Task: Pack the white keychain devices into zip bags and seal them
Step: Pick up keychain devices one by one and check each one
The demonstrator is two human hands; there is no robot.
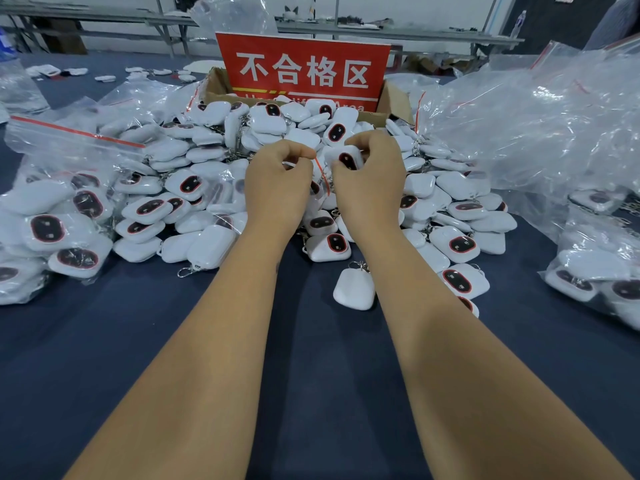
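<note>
1. Both hands meet over the middle of the heap. The left hand [278, 174] has its fingers curled, pinching the red-striped mouth of a small zip bag [322, 178]; most of the bag hangs hidden between the hands.
2. The right hand [369, 174] pinches one white keychain device [346, 158], dark oval face up, right at the bag mouth. Likely the left holds the opening steady so the device can slide in.
3. Loose devices lie in a broad pile [457, 209] across the centre of the worktop [311, 358], within easy reach of both hands. One stray device [354, 291] lies face down, near the pile's front edge.
4. Filled bags [69, 216] are stacked toward the left edge, more toward the right edge [588, 282]; probably finished work set aside.
5. Crumpled clear plastic [540, 126] is mounded at the far right.
6. A cardboard box [218, 86] at the far side carries a red sign [303, 69] with white characters.
7. The worktop is covered in dark blue cloth. Behind it are grey metal benches [398, 32] and a pale wall.
</note>
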